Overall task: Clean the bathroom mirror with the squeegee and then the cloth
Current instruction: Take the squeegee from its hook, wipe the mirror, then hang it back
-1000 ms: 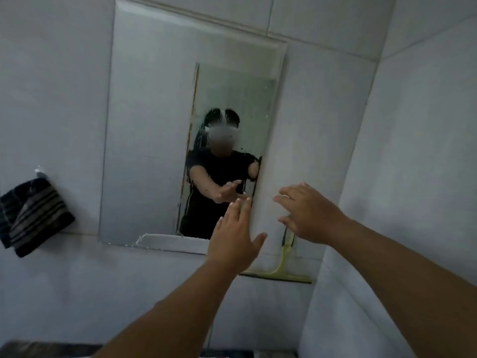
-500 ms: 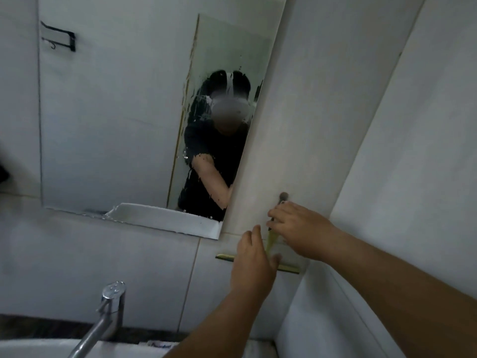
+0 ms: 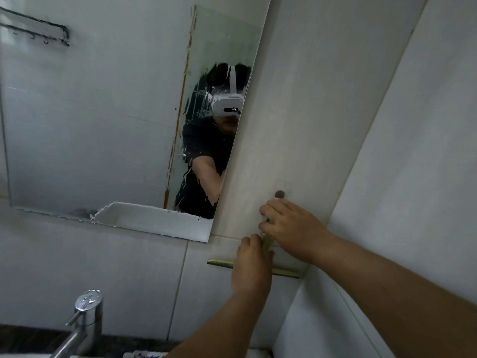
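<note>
**Squeegee hangs straight down from its hook, right hand is on the handle**

The squeegee point(image 3: 267, 242) is on the tiled wall just right of the mirror point(image 3: 103, 112), below the mirror's bottom corner. Its handle runs up and down towards a small dark hook point(image 3: 279, 194), and the blade sits crosswise at the bottom, roughly level.

The right hand point(image 3: 291, 228) is the one that matters. It's at the top of the handle, just under the hook, fingers curled in around it. Looks like a grip, though the handle is mostly hidden so I can't swear how firm. The left hand point(image 3: 251, 264) is lower, over the middle of the blade, fingers fairly straight and resting against the handle or wall, not clearly holding anything.

My guess is it needs lifting up off the hook, then carrying left to the wet mirror.
</note>
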